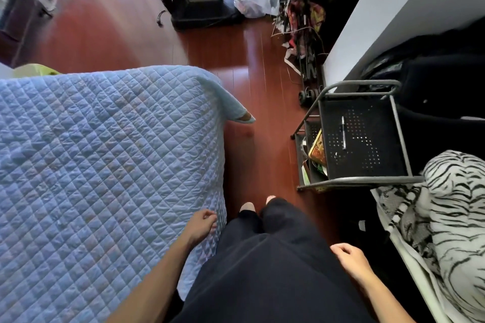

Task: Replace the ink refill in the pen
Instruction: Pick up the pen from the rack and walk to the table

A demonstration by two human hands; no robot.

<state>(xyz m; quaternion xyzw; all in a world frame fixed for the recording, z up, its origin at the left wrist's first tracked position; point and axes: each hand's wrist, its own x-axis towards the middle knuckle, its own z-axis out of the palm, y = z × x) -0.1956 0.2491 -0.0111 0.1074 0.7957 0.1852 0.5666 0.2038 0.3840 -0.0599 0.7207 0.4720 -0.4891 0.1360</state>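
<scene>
Two bare hands are seen low in the head view, and neither is holding anything. The left hand [202,221] is loosely curled, its fingers [211,217] resting against the edge of the blue quilted bed cover [105,152], probably for balance while the person stands in the narrow passage. The right hand [350,257] hangs free beside the dark trousers [262,257], with its fingers half bent and released. The pen [343,132] is not yet touched: it lies flat on the top shelf of the black perforated cart [367,139], well apart from both hands and ahead on the right side. It is placed lengthwise, near the left part of that shelf, where the raised grey rail [359,84] would keep it from rolling off. No spare refill can be made out anywhere; it may be hidden or too small to tell. A lower shelf with a colourful box [316,148] is visible under the top one. The task is judged to be at its very beginning, since the pen must first be reached and picked up. The right hand seems better placed for this, because the cart stands on that side.
</scene>
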